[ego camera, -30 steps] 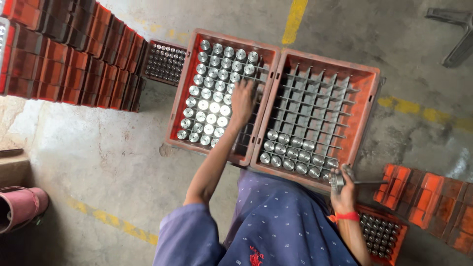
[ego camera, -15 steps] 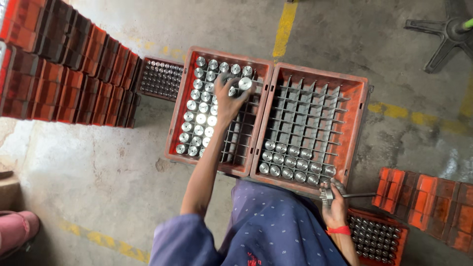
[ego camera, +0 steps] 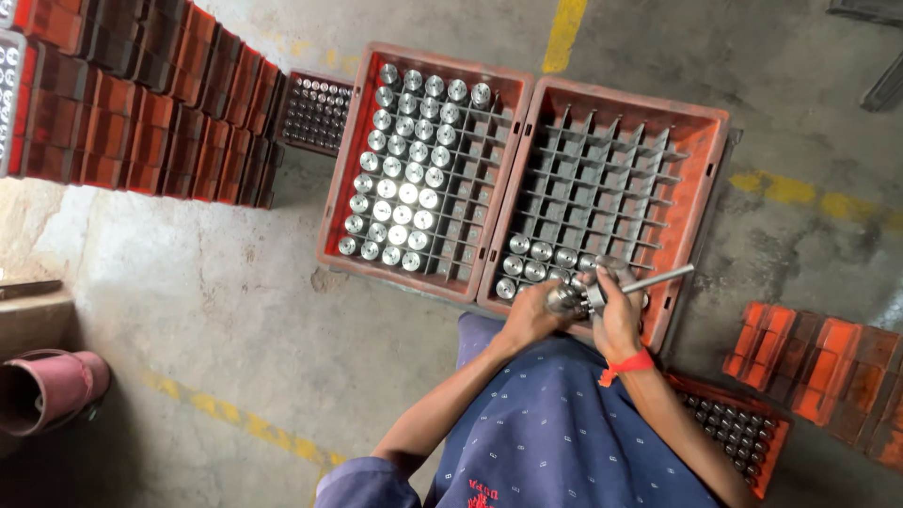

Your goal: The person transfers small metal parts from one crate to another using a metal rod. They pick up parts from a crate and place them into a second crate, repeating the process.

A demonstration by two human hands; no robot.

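Left hand (ego camera: 529, 315) closed around a short steel cylinder (ego camera: 564, 299), held just above the near edge of the right-hand red divided crate (ego camera: 691, 207). Right hand (ego camera: 619, 315) closed on a thin metal rod tool (ego camera: 656, 279), its end against the cylinder. Only the near row or so of that crate filled, most cells empty. Left crate (ego camera: 343, 179) mostly full of cylinders, right-hand columns emptied. More red crates stacked far left (ego camera: 141, 113).
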